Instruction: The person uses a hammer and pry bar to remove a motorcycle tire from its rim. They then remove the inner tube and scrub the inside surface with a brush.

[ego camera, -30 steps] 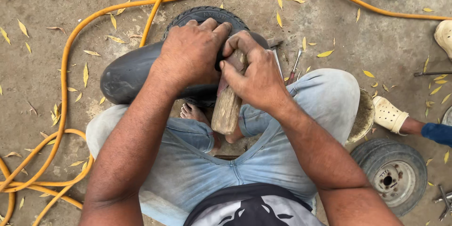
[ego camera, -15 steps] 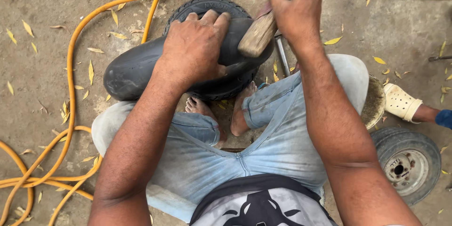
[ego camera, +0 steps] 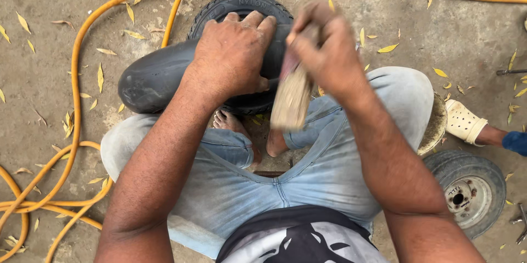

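Black inner tube lies across the tyre, left hand pressing it flat, open; right hand grips a wooden-handled tool (blurred)

Bare concrete floor spreads around the hands, littered with yellow leaves and a looping orange hose to their left.

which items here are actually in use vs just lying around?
In use:
- left hand pressing down on the black inner tube
- right hand, grip closed on a wooden-handled tool
- small black tyre under the tube

Lying about:
- orange hose
- small wheel with rim
- yellow leaves
- another person's foot in a white shoe
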